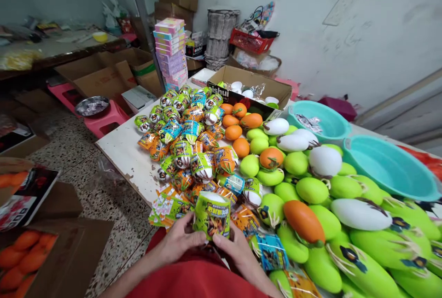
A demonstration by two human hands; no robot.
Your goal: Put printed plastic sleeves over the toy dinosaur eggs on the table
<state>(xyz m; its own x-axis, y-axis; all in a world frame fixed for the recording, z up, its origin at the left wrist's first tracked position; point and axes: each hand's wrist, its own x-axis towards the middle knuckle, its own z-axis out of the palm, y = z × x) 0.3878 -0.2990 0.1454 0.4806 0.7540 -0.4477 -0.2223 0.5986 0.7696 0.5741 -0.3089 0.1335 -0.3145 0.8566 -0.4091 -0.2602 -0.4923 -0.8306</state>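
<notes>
Close to my body, a green printed sleeve (213,215) with a white egg top showing above its rim is held between my two hands. My left hand (184,238) grips its left side, fingers wrapped behind. On the lower right, my right hand (232,242) closes with the thumb on the front. A stack of flat printed sleeves (169,208) lies just left of the held egg. Behind it is a pile of sleeved eggs (181,150) in green, orange and blue. Bare green eggs (312,189), orange eggs (304,222) and white eggs (361,213) spread to the right.
Two turquoise basins (390,166) stand at the table's right. An open carton (255,88) and a stack of small boxes (171,54) are at the back. A pink stool (107,120) with a metal bowl (91,106) and a carton of orange eggs (74,242) stand left.
</notes>
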